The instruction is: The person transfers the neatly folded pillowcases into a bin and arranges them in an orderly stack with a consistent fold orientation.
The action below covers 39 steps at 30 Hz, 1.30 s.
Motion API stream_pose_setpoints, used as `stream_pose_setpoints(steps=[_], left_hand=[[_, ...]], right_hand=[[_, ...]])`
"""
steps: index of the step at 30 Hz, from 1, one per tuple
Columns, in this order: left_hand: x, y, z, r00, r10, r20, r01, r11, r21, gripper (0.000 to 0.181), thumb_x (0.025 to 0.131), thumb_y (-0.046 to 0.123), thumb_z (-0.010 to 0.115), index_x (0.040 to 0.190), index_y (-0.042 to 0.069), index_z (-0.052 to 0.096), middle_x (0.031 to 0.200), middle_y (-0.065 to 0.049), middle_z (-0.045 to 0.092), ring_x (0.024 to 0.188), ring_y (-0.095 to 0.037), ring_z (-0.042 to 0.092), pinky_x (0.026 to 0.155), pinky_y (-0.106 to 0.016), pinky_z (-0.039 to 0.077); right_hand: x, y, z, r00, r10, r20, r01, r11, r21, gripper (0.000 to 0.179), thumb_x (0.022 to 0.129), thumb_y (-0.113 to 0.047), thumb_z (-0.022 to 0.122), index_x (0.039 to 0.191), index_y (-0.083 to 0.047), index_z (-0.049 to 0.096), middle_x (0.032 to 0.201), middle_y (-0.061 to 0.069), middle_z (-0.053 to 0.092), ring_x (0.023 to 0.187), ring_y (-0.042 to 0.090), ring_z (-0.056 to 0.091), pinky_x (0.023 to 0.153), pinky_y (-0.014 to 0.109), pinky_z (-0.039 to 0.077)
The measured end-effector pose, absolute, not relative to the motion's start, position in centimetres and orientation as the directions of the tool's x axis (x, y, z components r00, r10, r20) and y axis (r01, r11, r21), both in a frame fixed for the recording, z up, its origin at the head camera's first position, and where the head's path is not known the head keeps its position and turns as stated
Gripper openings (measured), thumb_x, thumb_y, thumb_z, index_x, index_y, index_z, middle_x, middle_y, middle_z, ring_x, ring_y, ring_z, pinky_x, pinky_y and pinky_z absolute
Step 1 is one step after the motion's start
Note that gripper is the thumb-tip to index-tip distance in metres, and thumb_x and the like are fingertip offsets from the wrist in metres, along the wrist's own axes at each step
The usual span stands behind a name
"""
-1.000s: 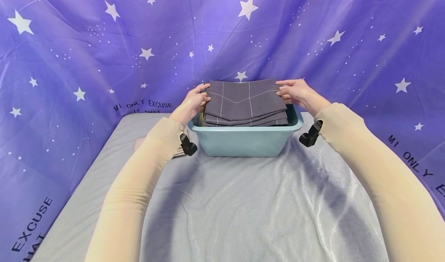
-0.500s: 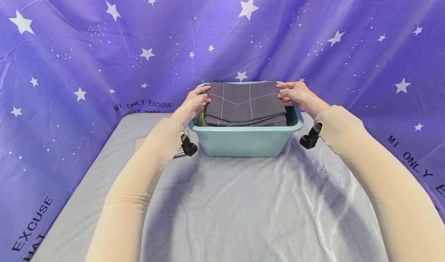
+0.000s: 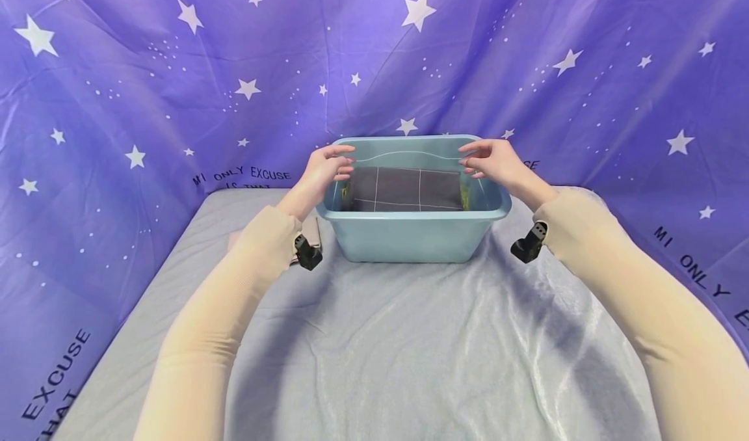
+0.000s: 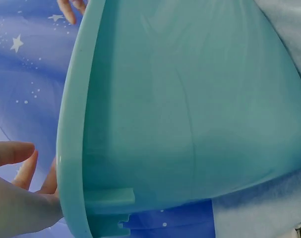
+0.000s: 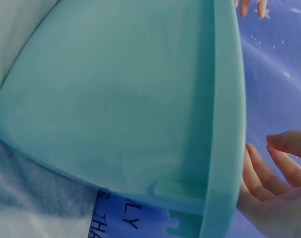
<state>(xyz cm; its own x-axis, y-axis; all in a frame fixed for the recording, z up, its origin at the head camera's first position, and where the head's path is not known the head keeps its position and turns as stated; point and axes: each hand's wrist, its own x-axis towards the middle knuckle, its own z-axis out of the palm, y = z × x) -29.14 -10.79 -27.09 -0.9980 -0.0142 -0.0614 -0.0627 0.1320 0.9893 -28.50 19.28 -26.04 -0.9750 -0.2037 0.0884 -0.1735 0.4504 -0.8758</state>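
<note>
A folded dark grey cloth (image 3: 404,190) with white grid lines lies inside a blue-green plastic tub (image 3: 409,239). My left hand (image 3: 322,168) is over the tub's left end, fingers loosely bent and apart from the cloth. Over the right end, my right hand (image 3: 494,161) has a similar loose pose. A thin white line (image 3: 406,152) spans from one hand's fingertips to the other's. Each wrist view shows the tub's outer front wall, with part of the left hand (image 4: 21,198) and of the right hand (image 5: 279,198) beyond the rim.
Left of the tub, a small stack of folded pale cloths (image 3: 314,233) is partly behind my left sleeve. Yellow patches (image 3: 465,197) show beside the cloth in the tub. A grey sheet (image 3: 398,350) covers the surface, and a purple star-print curtain (image 3: 281,38) hangs behind.
The dark cloth, earlier held up at its sides by both hands, now lies lower in the tub. Both hands have let go of it, and the tub's back wall shows.
</note>
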Motion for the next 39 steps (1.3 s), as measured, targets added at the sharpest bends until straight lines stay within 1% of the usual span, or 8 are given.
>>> stream_pose_setpoints(steps=[3, 8, 16, 21, 27, 30, 34, 39], left_hand=[[-28.8, -10.9, -27.1, -1.000, 0.007, -0.026, -0.024, 0.158, 0.987, 0.033, 0.087, 0.000, 0.047, 0.119, 0.001, 0.054, 0.112, -0.021, 0.056, 0.074, -0.011, 0.057, 0.082, -0.032, 0.047], [-27.8, -11.2, -27.3, -0.996, 0.079, 0.036, 0.052, 0.210, 0.976, 0.032, 0.087, 0.000, 0.047, 0.118, 0.000, 0.053, 0.112, -0.022, 0.056, 0.082, -0.015, 0.058, 0.082, -0.033, 0.047], [-26.0, -11.8, -27.6, -0.959, 0.175, 0.224, 0.272, 0.326, 0.906, 0.027, 0.085, 0.003, 0.053, 0.112, -0.002, 0.056, 0.108, -0.020, 0.059, 0.095, -0.029, 0.056, 0.076, -0.029, 0.047], [-25.2, -12.4, -27.9, -0.937, 0.196, 0.288, 0.341, 0.353, 0.871, 0.026, 0.085, 0.005, 0.055, 0.110, -0.002, 0.057, 0.106, -0.020, 0.060, 0.094, -0.023, 0.056, 0.078, -0.024, 0.044], [-23.3, -12.9, -27.3, -0.916, 0.189, 0.353, 0.398, 0.344, 0.850, 0.025, 0.084, 0.001, 0.055, 0.108, -0.006, 0.057, 0.104, -0.023, 0.060, 0.089, -0.025, 0.056, 0.080, -0.030, 0.043], [-22.0, -13.0, -26.7, -0.905, 0.176, 0.389, 0.426, 0.351, 0.834, 0.024, 0.083, -0.001, 0.054, 0.106, -0.008, 0.057, 0.103, -0.024, 0.060, 0.085, -0.020, 0.055, 0.078, -0.029, 0.042], [-21.0, -13.4, -26.5, -0.894, 0.160, 0.419, 0.448, 0.361, 0.818, 0.024, 0.082, -0.004, 0.053, 0.105, -0.010, 0.057, 0.101, -0.025, 0.060, 0.081, -0.010, 0.054, 0.076, -0.026, 0.043], [-20.3, -14.2, -26.7, -0.893, 0.138, 0.429, 0.449, 0.349, 0.823, 0.024, 0.083, -0.005, 0.052, 0.105, -0.011, 0.056, 0.103, -0.026, 0.058, 0.084, -0.008, 0.055, 0.077, -0.026, 0.044]], right_hand=[[-28.1, 19.0, -26.2, -0.969, -0.219, 0.119, -0.209, 0.455, -0.866, 0.031, 0.085, -0.002, 0.054, 0.114, 0.009, 0.052, 0.075, -0.009, 0.062, 0.062, -0.002, 0.058, 0.059, 0.017, 0.049], [-27.7, 18.8, -26.6, -0.960, -0.231, 0.159, -0.253, 0.472, -0.844, 0.030, 0.085, -0.004, 0.056, 0.112, 0.007, 0.054, 0.080, -0.004, 0.065, 0.064, 0.000, 0.059, 0.060, 0.019, 0.049], [-26.4, 18.3, -26.7, -0.941, -0.250, 0.228, -0.328, 0.511, -0.795, 0.028, 0.085, -0.010, 0.057, 0.110, 0.003, 0.058, 0.088, 0.009, 0.066, 0.066, -0.002, 0.059, 0.062, 0.018, 0.048], [-25.5, 18.0, -26.8, -0.932, -0.254, 0.259, -0.357, 0.508, -0.784, 0.028, 0.085, -0.013, 0.058, 0.109, 0.001, 0.059, 0.091, 0.012, 0.065, 0.067, -0.001, 0.059, 0.064, 0.018, 0.048], [-24.3, 17.5, -27.1, -0.916, -0.253, 0.310, -0.398, 0.496, -0.772, 0.026, 0.085, -0.012, 0.057, 0.108, 0.001, 0.060, 0.094, 0.015, 0.065, 0.068, -0.003, 0.059, 0.066, 0.015, 0.046], [-23.9, 17.4, -27.4, -0.902, -0.266, 0.339, -0.429, 0.477, -0.767, 0.026, 0.086, -0.011, 0.056, 0.107, 0.002, 0.060, 0.096, 0.018, 0.064, 0.069, -0.003, 0.059, 0.067, 0.014, 0.046], [-23.3, 17.2, -27.8, -0.888, -0.275, 0.369, -0.458, 0.446, -0.769, 0.025, 0.086, -0.012, 0.056, 0.107, 0.002, 0.059, 0.097, 0.021, 0.063, 0.074, 0.002, 0.061, 0.067, 0.016, 0.046], [-22.5, 16.6, -28.2, -0.870, -0.279, 0.406, -0.489, 0.395, -0.778, 0.023, 0.086, -0.010, 0.057, 0.105, 0.001, 0.060, 0.096, 0.021, 0.063, 0.077, 0.008, 0.062, 0.067, 0.017, 0.047]])
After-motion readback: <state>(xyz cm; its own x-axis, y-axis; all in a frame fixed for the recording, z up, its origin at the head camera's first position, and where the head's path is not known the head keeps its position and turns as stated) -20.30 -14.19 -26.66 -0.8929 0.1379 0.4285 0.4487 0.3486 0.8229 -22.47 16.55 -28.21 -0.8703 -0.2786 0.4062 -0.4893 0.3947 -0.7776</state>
